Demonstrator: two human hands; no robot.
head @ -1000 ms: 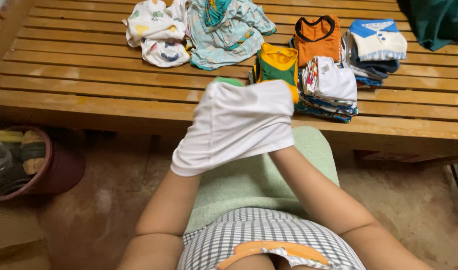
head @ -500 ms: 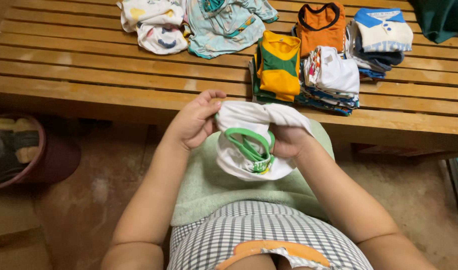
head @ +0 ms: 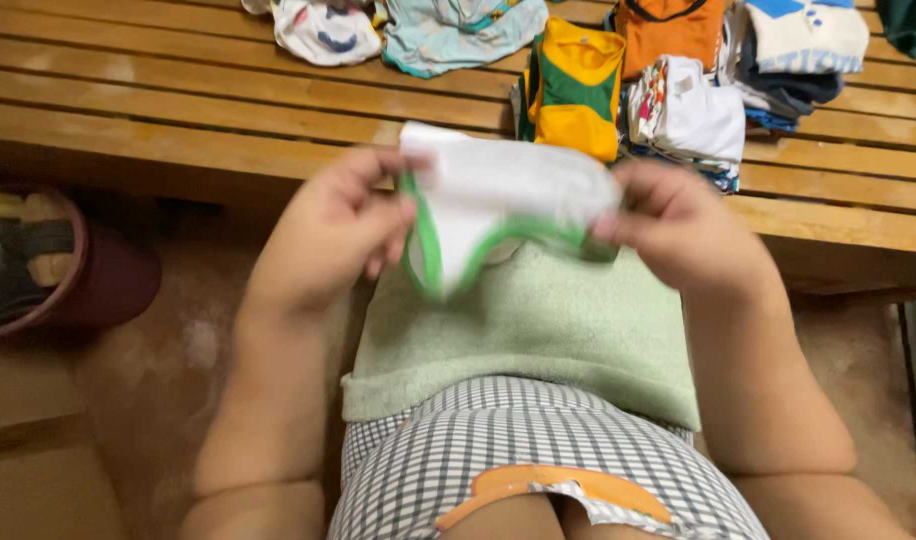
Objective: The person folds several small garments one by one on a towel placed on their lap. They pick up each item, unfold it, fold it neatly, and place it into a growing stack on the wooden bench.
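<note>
Home setting, someone is doing laundry folding. A slatted wooden bed platform point(head: 228, 105) is serving as the work surface, with folded children's clothes point(head: 678, 110) stacking up in piles and unfolded ones point(head: 448, 25) lying further back. Bare earthen floor point(head: 178, 360) is showing below; a maroon plastic basin point(head: 98, 285) is sitting on it at left.

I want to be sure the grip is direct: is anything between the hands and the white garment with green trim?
Nothing visible. The left hand and right hand pinch the white garment directly at its two ends, holding it up above the green towel on the lap.
</note>
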